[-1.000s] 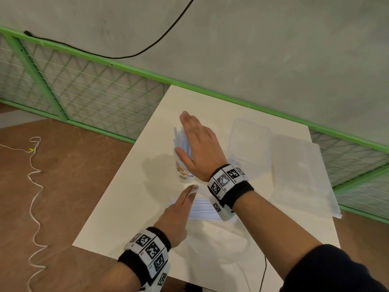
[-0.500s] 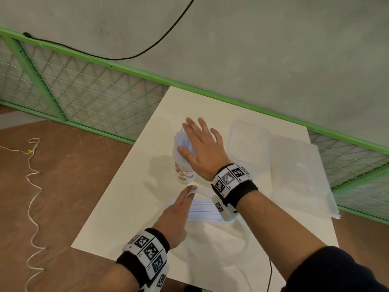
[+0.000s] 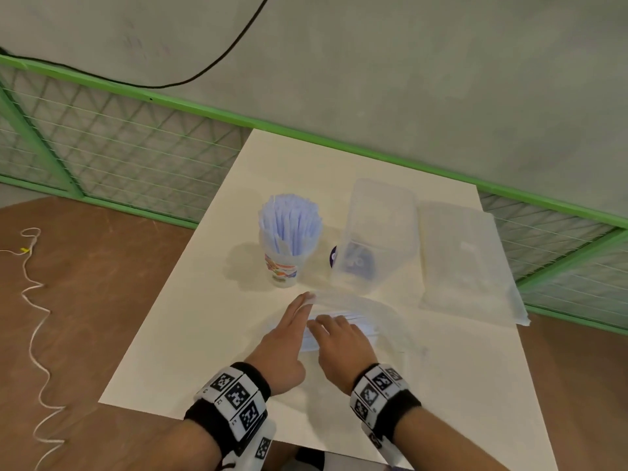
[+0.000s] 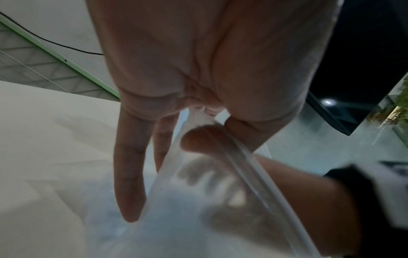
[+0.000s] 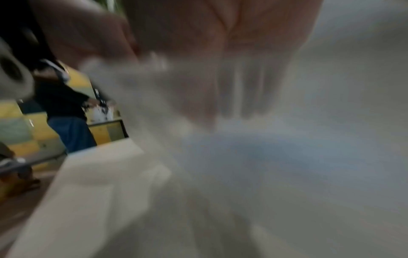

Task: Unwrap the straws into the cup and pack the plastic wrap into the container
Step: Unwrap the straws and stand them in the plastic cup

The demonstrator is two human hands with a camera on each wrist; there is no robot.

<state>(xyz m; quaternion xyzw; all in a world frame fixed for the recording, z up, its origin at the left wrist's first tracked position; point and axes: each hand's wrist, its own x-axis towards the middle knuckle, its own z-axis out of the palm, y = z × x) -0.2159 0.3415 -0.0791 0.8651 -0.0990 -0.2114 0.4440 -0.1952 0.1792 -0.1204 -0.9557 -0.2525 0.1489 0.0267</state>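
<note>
A printed paper cup [image 3: 284,268] stands mid-table, packed with pale blue straws [image 3: 290,220]. Nearer me lies the clear plastic wrap [image 3: 377,317] with a few straws [image 3: 353,319] still inside. My left hand [image 3: 304,305] pinches the wrap's open edge between thumb and straight fingers; the left wrist view shows that edge [image 4: 232,153] passing under the thumb. My right hand [image 3: 323,326] is inside the wrap's mouth with its fingers over the straws, and the blurred right wrist view shows those fingers [image 5: 232,97] fairly straight. The clear container [image 3: 377,212] stands right of the cup.
The container's flat lid [image 3: 465,260] lies at the table's [image 3: 190,328] right edge. Something blue [image 3: 353,263] shows through the container. A green mesh fence [image 3: 119,147] runs behind; a white cord [image 3: 34,317] lies on the floor left. A person [image 5: 64,104] stands far off.
My right hand has left the top of the straws in the cup and come back down into the wrap. My left hand has stayed on the wrap's edge.
</note>
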